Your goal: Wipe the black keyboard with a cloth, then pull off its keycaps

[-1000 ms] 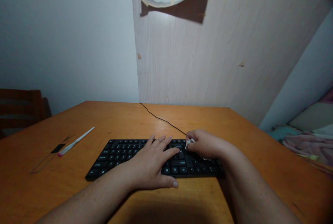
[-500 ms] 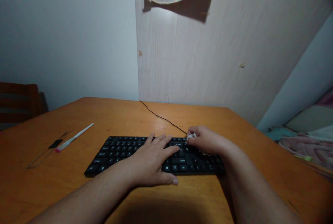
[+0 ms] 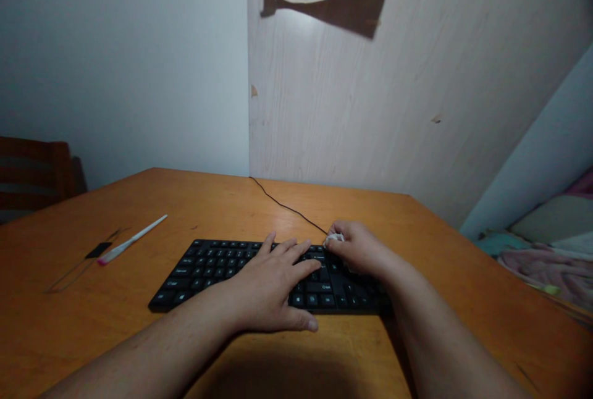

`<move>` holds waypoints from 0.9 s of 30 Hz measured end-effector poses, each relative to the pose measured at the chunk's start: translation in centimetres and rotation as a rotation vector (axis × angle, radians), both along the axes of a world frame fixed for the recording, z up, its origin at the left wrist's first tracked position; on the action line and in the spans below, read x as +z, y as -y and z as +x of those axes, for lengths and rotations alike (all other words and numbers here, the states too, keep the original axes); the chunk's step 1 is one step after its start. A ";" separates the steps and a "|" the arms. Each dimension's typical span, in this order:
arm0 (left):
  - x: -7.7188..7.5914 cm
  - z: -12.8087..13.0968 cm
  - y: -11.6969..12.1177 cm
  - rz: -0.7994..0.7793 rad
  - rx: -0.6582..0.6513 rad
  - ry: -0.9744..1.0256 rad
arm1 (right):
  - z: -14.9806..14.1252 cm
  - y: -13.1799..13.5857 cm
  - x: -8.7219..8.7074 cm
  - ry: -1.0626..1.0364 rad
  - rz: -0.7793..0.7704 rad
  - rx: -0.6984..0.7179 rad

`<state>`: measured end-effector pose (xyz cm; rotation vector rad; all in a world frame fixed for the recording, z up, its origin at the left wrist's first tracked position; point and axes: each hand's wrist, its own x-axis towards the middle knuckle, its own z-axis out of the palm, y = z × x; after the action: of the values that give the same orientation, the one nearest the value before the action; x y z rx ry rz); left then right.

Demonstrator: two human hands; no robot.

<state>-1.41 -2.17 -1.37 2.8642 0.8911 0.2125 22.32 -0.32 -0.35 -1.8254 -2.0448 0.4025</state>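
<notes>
Head view:
1. Keyboard (image 3: pixel 210 266): black, flat on the wooden table (image 3: pixel 208 201), in front of you, under both hands.
2. Your left hand (image 3: pixel 273 288): palm down, fingers spread over the middle keys, thumb off the near edge. Grasping nothing.
3. Your right hand (image 3: pixel 356 247): fingers curled, pinching a crumpled white wad (image 3: pixel 334 238) at the keyboard's far edge, right part. Wad's material: can't tell.
4. Black cable (image 3: pixel 290 209): runs from beside your right fingertips to the table's far edge. Its keyboard end is hidden.
5. Left side of table: white stick with pink end (image 3: pixel 134 240), just beside a black piece with thin loops (image 3: pixel 99 250). Both well apart from your hands.
6. Wooden chair (image 3: pixel 37 170): beyond the table, far left.
</notes>
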 end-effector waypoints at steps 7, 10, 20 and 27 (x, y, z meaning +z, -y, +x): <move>-0.1 0.0 -0.1 0.023 -0.015 0.000 | -0.6 0.2 0.8 0.159 -0.048 -0.029; 0.0 0.0 0.0 0.038 -0.012 0.002 | 0.9 -0.2 0.5 0.074 -0.066 -0.080; -0.2 0.0 0.0 0.048 -0.011 0.000 | 1.0 -0.4 -0.2 0.056 -0.067 -0.040; -0.1 0.0 -0.1 0.047 -0.010 0.001 | 4.0 -0.7 -0.1 -0.045 -0.138 -0.126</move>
<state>-1.39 -2.09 -1.50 2.9106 0.8825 0.2362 26.34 0.35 -0.42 -1.9948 -1.9017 0.5560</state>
